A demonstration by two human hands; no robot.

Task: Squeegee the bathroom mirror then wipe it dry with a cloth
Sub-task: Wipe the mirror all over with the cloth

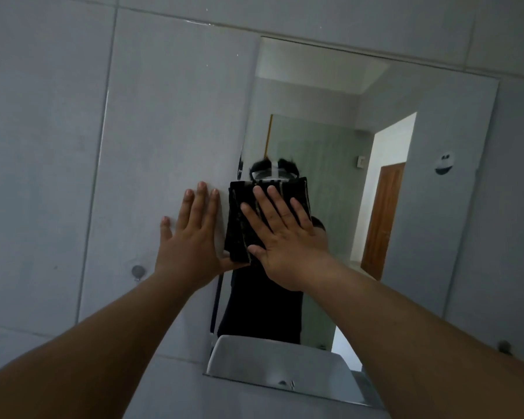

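Observation:
The bathroom mirror (pixel 164 131) fills most of the view on a grey tiled wall. A dark folded cloth (pixel 239 225) lies flat against the glass near its middle. My right hand (pixel 285 237) presses on the cloth with fingers spread, pinning it to the mirror. Just left of the cloth, my left hand (pixel 191 237) rests flat on the bare glass, fingers apart, its thumb reaching the cloth's lower left corner. The cloth and hands hide most of the person's reflection. No squeegee is in view.
A white sink (pixel 273 358) shows at the mirror's bottom edge. Round metal mounts (pixel 138 271) (pixel 504 346) hold the mirror's lower corners. A small round sticker (pixel 444 163) sits on the glass at the right. A doorway and wooden door are reflected.

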